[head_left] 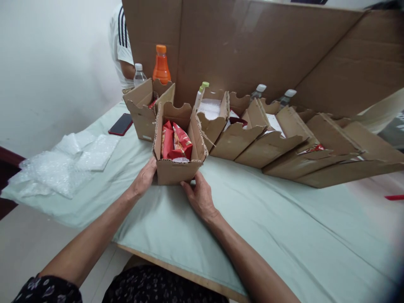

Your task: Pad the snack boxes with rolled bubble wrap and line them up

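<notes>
One box (179, 172) of red packets (181, 143), upright on green cloth (189, 223); left hand (145, 179) at its side, fingers close together; right hand (201, 195) at its lower corner, thumb and fingers parted.

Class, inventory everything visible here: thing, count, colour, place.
Near box: one, brown, between the hands
Packets: at least two, red, inside it
Far-left box: one, brown, behind it
Box row: at least five, brown, right
Orange bottle: one, behind far-left box
White-capped bottles: three, clear, behind boxes
Green caps: two, row's left end
Cardboard panel: one, brown, back
Phone: one, black and red, left
Bubble wrap: several pieces, clear, left
Cloth: one, pale green, on table
Red item: one, unclear, right edge
Another person: one, white sleeve, back left
Left hand, right hand: bare, at near box
</notes>
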`<state>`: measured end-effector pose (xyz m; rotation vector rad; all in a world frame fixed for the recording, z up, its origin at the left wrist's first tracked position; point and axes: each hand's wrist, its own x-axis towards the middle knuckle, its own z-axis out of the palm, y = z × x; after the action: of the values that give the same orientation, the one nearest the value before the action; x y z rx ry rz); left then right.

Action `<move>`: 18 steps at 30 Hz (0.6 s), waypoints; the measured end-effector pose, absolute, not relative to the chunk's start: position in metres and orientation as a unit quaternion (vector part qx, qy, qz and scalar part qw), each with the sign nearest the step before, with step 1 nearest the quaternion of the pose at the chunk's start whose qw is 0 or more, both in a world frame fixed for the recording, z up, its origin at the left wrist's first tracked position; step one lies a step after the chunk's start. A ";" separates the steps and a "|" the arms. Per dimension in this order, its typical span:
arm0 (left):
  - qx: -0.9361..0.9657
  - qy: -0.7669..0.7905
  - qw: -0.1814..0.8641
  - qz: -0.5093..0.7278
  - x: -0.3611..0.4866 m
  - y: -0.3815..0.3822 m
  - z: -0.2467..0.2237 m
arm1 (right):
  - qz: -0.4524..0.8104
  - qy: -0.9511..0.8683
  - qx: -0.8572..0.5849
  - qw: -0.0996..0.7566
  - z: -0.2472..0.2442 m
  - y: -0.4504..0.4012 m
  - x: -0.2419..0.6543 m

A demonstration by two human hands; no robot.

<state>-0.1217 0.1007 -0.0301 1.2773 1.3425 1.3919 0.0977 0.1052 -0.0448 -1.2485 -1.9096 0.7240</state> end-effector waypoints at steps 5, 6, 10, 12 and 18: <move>0.471 0.516 0.457 0.550 -0.140 0.113 -0.025 | 0.299 -0.733 -0.479 0.379 -0.047 0.119 0.081; 0.457 0.513 0.466 0.557 -0.143 0.110 -0.023 | 0.304 -0.727 -0.478 0.389 -0.049 0.121 0.079; 0.489 0.500 0.489 0.521 -0.151 0.088 -0.015 | 0.313 -0.701 -0.474 0.432 -0.059 0.127 0.077; 0.524 0.528 0.457 0.487 -0.151 0.083 -0.014 | 0.327 -0.686 -0.466 0.453 -0.064 0.129 0.078; 0.543 0.657 0.302 0.427 -0.147 0.120 -0.023 | 0.377 -0.644 -0.464 0.477 -0.073 0.131 0.082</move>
<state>-0.1467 0.1197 -0.0231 1.4406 1.7412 1.1319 0.0816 0.1311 -0.0731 -1.1335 -1.5725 0.9209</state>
